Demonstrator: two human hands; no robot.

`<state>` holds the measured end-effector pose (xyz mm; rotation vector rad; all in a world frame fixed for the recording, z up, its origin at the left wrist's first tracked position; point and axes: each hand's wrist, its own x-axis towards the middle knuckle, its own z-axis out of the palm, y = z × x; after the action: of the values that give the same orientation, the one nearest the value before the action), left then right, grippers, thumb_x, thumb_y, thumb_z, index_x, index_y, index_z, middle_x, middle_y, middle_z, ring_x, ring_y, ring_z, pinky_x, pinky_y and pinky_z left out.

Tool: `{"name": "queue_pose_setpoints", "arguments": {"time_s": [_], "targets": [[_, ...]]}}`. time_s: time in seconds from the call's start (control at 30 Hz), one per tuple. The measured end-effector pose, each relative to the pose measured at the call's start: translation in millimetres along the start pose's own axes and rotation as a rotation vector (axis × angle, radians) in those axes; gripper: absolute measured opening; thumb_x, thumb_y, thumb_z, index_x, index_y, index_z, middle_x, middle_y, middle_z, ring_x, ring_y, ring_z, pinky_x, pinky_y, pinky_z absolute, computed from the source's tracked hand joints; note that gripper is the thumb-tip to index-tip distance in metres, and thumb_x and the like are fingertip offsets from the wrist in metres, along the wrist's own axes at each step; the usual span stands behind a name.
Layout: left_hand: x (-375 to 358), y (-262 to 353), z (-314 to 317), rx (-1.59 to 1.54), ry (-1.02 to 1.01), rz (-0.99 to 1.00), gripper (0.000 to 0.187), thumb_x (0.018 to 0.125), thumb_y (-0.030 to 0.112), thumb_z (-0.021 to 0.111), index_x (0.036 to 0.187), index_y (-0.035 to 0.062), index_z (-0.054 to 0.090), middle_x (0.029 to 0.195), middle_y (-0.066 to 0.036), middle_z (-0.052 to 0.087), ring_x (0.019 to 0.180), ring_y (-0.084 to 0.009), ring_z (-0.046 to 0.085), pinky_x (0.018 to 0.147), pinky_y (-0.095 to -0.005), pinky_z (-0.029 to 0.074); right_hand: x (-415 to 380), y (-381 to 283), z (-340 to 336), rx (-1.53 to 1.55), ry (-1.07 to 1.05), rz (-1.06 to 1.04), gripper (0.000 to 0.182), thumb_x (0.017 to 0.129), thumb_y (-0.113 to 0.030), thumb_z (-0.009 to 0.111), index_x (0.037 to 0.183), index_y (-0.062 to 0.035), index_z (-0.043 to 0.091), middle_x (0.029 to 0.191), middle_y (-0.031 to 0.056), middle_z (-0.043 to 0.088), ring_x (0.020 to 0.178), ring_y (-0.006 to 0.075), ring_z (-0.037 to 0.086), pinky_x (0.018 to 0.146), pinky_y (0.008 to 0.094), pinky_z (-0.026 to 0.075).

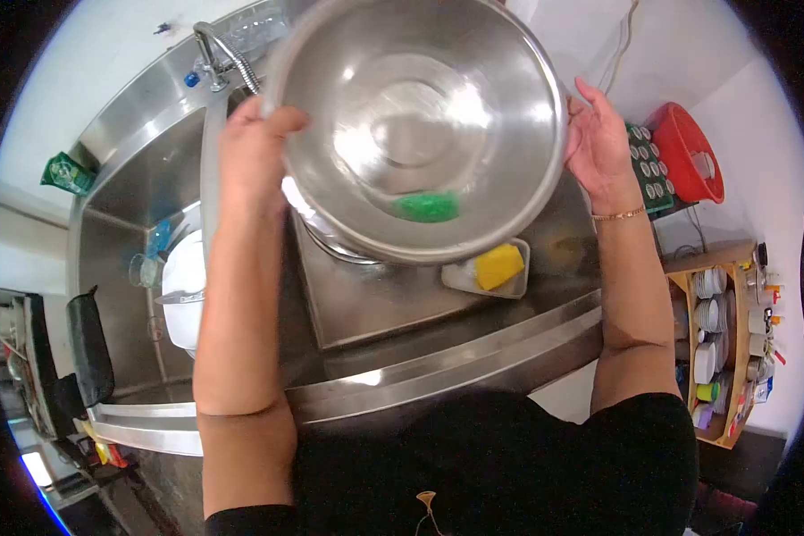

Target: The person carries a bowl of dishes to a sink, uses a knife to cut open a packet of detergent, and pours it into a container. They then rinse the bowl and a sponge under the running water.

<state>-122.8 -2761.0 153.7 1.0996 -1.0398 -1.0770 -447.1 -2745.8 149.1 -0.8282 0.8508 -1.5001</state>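
A large round metal bowl (420, 134) is held up over the sink, its inside facing me. My left hand (257, 147) grips its left rim, thumb over the edge. On the right side my right hand (596, 138) supports the rim, with its fingers partly behind the metal. Inside the bowl, near the lower wall, lies a green scouring pad (427, 206). Below the bowl, a yellow sponge (498, 266) rests in a clear tray (458, 278). Another shiny metal item shows partly under the bowl, mostly hidden by it.
The left basin (121, 241) holds white dishes (185, 268) and a clear cup. A faucet (213, 58) stands behind. A green packet (68, 174) sits at the left corner. To the right are a red basin (688, 152) and a wooden dish shelf (732, 357).
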Motion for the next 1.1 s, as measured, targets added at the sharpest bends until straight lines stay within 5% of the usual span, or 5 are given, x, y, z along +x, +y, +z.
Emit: {"name": "queue_pose_setpoints", "arguments": {"time_s": [0.1,0.3,0.57,0.8,1.1], "targets": [[-6,43,-23,0.140,0.171,0.097,0.020,0.063,0.005,0.061,0.083,0.0035,0.061,0.084,-0.008,0.060,0.078,-0.0187,0.055,0.073,-0.0317,0.043,10,8,-29,-0.320,0.007,0.239,0.033,0.087,-0.026,0.039,0.090,0.0032,0.055,0.076,0.0134,0.061,0.059,0.0226,0.062,0.053,0.0366,0.053],[-23,114,-90,0.000,0.362,0.068,0.022,0.064,0.007,0.066,0.085,0.0025,0.061,0.085,-0.011,0.061,0.081,-0.0240,0.058,0.079,-0.0350,0.046,7,111,-78,-1.560,-0.500,1.043,0.037,0.070,-0.025,0.063,0.086,0.0072,0.060,0.078,0.0220,0.062,0.063,0.0304,0.064,0.049,0.0391,0.054],[-71,143,-228,-0.036,0.631,0.167,0.034,0.070,0.005,0.064,0.102,-0.0055,0.057,0.102,-0.017,0.061,0.092,-0.0299,0.060,0.085,-0.0398,0.049,-31,190,-82,-2.050,-1.178,0.851,0.055,0.053,-0.043,0.076,0.089,-0.0014,0.068,0.096,0.0150,0.065,0.087,0.0273,0.063,0.076,0.0366,0.049],[-112,123,-300,-0.189,0.730,0.042,0.041,0.072,0.005,0.060,0.110,-0.0071,0.052,0.110,-0.018,0.057,0.099,-0.0321,0.056,0.088,-0.0430,0.045,-45,211,-94,-2.021,-0.970,0.495,0.058,0.052,-0.038,0.076,0.094,0.0014,0.065,0.094,0.0173,0.065,0.085,0.0280,0.063,0.075,0.0366,0.050],[-112,108,-278,-0.117,0.682,0.090,0.034,0.073,0.003,0.057,0.106,-0.0053,0.054,0.102,-0.015,0.057,0.093,-0.0279,0.056,0.084,-0.0391,0.046,-30,208,-90,-1.939,-1.005,0.800,0.055,0.052,-0.042,0.077,0.088,-0.0014,0.068,0.090,0.0167,0.066,0.081,0.0267,0.064,0.071,0.0375,0.051]]}}
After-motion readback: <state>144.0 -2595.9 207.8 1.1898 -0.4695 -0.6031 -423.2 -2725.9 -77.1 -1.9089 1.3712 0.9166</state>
